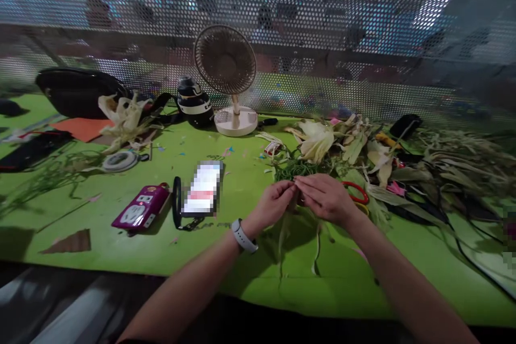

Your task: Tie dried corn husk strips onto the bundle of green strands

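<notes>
My left hand point(277, 201) and my right hand point(325, 196) meet above the green table, fingers closed in a pinch, thumbs and fingertips together. Between them are plant strands, mostly covered by the fingers. A tangled bundle of thin green strands point(296, 170) lies right beyond the fingertips. Two thin pale strips hang or lie below the hands, the right-hand strip point(316, 253) curling at its end. Close beside my right hand are scissors with a red handle loop point(356, 192), partly hidden by that hand. A pale dried husk point(316, 141) spreads out behind the bundle.
A white fan point(236, 121) and black bottle point(195, 105) stand against the perforated screen. Leftward lie a phone point(203, 189), a purple power strip point(142, 208), a tape roll point(120, 160) and another husk point(124, 115). Dried leaves point(451, 164) and a black cable point(470, 255) fill the right.
</notes>
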{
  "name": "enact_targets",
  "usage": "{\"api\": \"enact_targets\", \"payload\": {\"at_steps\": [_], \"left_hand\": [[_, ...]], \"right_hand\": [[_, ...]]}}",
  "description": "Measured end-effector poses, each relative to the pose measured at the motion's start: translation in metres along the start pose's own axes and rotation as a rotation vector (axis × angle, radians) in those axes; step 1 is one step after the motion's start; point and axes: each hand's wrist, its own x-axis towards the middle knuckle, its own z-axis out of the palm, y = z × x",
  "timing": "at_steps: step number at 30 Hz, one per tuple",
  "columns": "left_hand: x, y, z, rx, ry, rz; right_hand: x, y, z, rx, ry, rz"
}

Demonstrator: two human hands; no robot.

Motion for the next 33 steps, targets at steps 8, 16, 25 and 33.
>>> {"api": "enact_targets", "payload": {"at_steps": [8, 16, 25, 33], "left_hand": [[-0.002, 0.001, -0.004, 0.009, -0.004, -0.003], [-0.001, 0.001, -0.004, 0.04, -0.018, 0.089], [-0.002, -0.005, -0.001, 0.207, -0.03, 0.178], [-0.001, -0.009, -0.002, 0.328, 0.02, 0.264]], "right_hand": [[-0.004, -0.001, 0.007, 0.017, -0.002, 0.041], [-0.006, -0.002, 0.017, 0.227, 0.155, 0.149], [0.002, -0.014, 0.01, 0.481, 0.233, 0.391], [0.002, -0.009, 0.012, 0.308, 0.163, 0.304]]}}
